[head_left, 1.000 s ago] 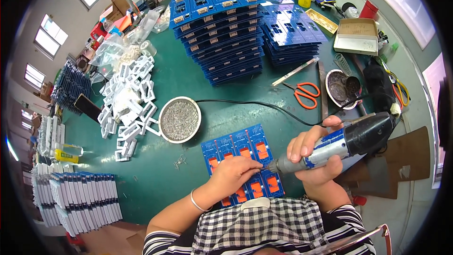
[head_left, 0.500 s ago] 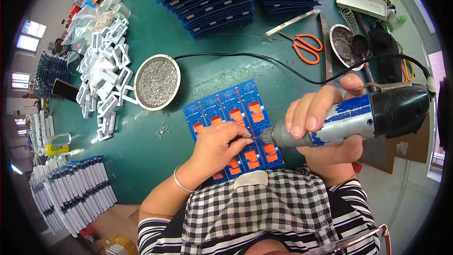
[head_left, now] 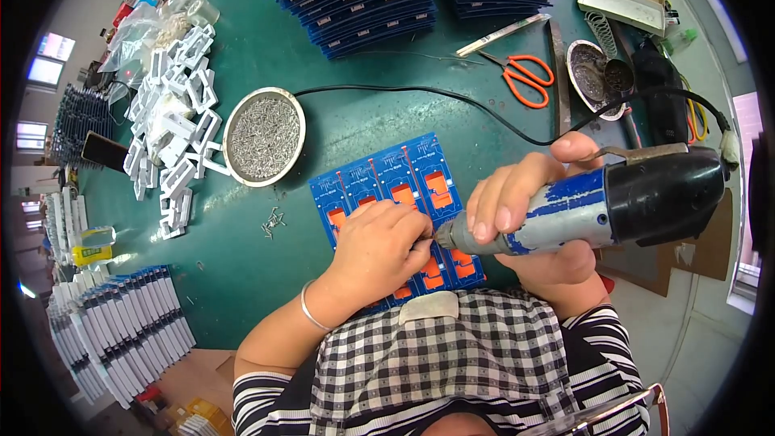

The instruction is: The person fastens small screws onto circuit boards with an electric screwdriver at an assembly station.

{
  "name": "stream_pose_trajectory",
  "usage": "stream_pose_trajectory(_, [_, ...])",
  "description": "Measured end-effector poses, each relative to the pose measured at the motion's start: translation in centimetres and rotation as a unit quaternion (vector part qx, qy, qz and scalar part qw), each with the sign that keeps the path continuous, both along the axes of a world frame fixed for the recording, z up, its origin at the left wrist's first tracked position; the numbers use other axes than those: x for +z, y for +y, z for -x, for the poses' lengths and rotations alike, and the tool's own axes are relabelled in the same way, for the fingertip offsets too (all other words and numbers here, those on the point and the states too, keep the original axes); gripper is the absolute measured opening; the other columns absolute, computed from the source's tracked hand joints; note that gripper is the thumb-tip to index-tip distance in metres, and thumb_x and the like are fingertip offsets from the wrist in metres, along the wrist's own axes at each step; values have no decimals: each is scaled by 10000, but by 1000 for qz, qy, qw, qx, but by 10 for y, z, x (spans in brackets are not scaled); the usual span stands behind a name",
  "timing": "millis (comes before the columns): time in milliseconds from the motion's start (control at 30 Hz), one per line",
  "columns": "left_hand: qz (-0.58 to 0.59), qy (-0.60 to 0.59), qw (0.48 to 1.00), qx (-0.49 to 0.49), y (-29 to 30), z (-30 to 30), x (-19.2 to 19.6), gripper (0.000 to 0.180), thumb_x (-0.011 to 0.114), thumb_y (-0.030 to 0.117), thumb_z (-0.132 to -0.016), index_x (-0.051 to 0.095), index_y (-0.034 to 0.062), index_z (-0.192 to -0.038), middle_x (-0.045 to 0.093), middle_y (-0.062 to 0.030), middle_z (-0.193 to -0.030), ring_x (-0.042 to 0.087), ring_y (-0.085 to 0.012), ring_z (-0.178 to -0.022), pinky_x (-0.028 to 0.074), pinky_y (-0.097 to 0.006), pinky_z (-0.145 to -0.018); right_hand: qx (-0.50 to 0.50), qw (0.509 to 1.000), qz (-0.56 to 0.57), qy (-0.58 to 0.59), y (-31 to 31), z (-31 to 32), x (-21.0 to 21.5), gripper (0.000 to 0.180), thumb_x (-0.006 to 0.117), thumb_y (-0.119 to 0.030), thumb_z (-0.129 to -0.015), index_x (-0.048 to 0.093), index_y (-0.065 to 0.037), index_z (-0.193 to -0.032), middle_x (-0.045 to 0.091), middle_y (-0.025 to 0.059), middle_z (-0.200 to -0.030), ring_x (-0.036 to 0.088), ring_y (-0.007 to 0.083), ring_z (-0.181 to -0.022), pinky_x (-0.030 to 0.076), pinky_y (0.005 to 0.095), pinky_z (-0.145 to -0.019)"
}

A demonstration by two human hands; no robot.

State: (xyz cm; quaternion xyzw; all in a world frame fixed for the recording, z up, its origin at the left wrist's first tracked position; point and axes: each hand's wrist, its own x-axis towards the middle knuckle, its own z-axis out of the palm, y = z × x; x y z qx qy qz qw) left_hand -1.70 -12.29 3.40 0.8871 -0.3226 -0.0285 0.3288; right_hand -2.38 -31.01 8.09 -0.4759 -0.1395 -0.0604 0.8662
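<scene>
Drill (head_left: 565, 208) shifted left | green tabletop (head_left: 222, 282), loose screws (head_left: 274, 222) | windows (head_left: 46, 72) far left

Clearance around the board (head_left: 416, 169), taken as clock centre. Open table (head_left: 234, 274) lies at 8 o'clock, bounded farther out by white stacks (head_left: 121, 327); a second strip, at 12, separates board and cable (head_left: 387, 87). Obstacles: loose screws (head_left: 274, 222), 9; bowl (head_left: 258, 183), 10; cable, 11 to 2; scissors (head_left: 507, 69), beyond it, between 1 and 2; drill (head_left: 565, 214), 3.
</scene>
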Motion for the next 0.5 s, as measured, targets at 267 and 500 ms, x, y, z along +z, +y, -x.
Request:
stream_pose_trajectory(267, [-12,12,1000,-9,1,1,-2,109,658,121,-687,592,98,-771,584,-30,-739,567,-225,-734,444,-361,-678,94,993,-42,-50,-9,-4,-8,671,754,-209,-769,346,-114,-1294,609,113,-863,624,252,-834,509,387,-789])
stream_pose_trajectory(500, [-24,18,999,-15,1,-1,1,126,662,117,-691,586,93,-789,586,-38,-758,564,-233,-744,443,-365,-681,89,990,-22,-108,-10,-5,-9,673,748,-177,-758,346,-58,-1285,623,124,-867,637,246,-817,524,371,-759])
